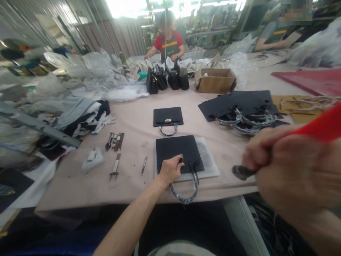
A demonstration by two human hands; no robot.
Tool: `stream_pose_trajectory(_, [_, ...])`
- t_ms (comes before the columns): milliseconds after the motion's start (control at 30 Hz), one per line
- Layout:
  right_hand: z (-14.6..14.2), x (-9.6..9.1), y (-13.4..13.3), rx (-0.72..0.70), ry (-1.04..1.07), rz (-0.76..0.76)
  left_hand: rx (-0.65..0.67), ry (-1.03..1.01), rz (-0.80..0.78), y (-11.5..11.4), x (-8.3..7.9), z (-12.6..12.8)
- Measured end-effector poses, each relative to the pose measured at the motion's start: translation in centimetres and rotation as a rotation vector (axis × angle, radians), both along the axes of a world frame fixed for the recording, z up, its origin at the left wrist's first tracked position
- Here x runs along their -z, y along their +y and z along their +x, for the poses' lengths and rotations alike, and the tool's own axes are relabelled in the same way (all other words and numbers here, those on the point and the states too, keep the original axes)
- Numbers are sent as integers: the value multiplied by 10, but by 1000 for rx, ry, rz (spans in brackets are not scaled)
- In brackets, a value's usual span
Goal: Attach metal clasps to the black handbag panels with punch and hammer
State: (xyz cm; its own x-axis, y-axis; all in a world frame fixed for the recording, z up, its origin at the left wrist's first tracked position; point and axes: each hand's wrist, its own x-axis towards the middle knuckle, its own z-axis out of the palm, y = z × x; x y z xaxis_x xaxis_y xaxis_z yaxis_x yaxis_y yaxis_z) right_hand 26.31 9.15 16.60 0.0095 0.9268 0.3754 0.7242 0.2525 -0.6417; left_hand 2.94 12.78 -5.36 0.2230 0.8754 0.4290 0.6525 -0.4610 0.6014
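Observation:
My left hand [170, 170] is closed around a short metal punch [181, 157], whose shiny end shows above the fingers. It rests on a black leather bag panel [174, 147] with a plastic-wrapped handle [185, 200] hanging toward me. Under the panel lies a pale slab [210, 161]. Raised at the right, close to the camera and blurred, my right hand [293, 170] grips a tool with a dark rounded end [241, 172] and a broad red part [325, 122]; its kind is unclear.
Beyond lies a second black panel [167, 113] with a handle. Several more panels [239, 103] are stacked at right. Metal tools [115, 165] and a thin rod [144, 166] lie left. Black bags [167, 78] and a cardboard box [215, 81] stand behind; a co-worker [169, 42] sits opposite.

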Motion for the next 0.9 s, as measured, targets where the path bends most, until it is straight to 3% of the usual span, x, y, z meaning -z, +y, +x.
stream_pose_trajectory(67, [-1,26,-2,-107,-91,-85,5,18,1,0,0,0])
stream_pose_trajectory(200, [16,72,6,-259,-330,-436,10,39,-4,0,0,0])
stream_pose_trajectory(267, [31,84,15,-230,-268,-520,-5,29,-10,-1,-1,1])
stream_pose_trajectory(400, [60,118,41,33,-41,-729,3,12,-25,-1,-3,2])
stream_pose_trajectory(467, [71,139,55,129,-136,-667,4,7,-23,0,-4,1])
stream_pose_trajectory(600, [66,166,68,130,-334,-414,-14,16,-36,-2,-11,0])
stream_pose_trajectory(667, [44,172,64,41,-359,-296,-20,14,-70,-5,-15,0])
stream_pose_trajectory(767, [-4,181,51,-223,-363,-163,-25,-34,-138,-7,-17,4])
stream_pose_trajectory(833, [-30,190,44,-344,-377,-112,-57,-191,-208,-4,-16,7])
stream_pose_trajectory(900, [-44,200,40,-380,-396,-84,-130,-395,-276,3,-15,5])
